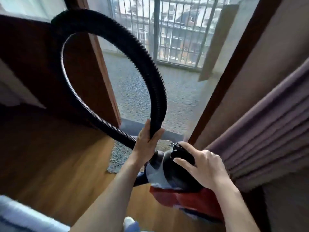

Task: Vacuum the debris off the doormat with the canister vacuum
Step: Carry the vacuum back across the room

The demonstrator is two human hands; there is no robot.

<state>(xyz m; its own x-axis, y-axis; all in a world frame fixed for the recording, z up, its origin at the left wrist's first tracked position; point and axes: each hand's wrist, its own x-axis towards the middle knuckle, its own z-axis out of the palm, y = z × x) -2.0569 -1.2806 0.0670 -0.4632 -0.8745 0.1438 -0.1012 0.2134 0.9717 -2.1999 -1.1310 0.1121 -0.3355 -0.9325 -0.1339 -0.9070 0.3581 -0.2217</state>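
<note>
My left hand point(148, 136) grips hose point(155, 72), right hand point(206, 166) lies splayed on canister vacuum point(168, 174) just below; hard tug could tip it.

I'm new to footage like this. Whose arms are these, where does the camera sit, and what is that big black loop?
There is no machine here. A person wears one wide-angle camera on the head, looking forward and down, so the two bare arms are their own. The left hand grips the black ribbed hose, which loops up in front of the camera. The right hand lies on the black top of the red canister vacuum; whether it grips a handle there is unclear. Beyond the hands, a grey shaggy doormat lies on the wooden floor at an open doorway. A purple curtain hangs at the right.
</note>
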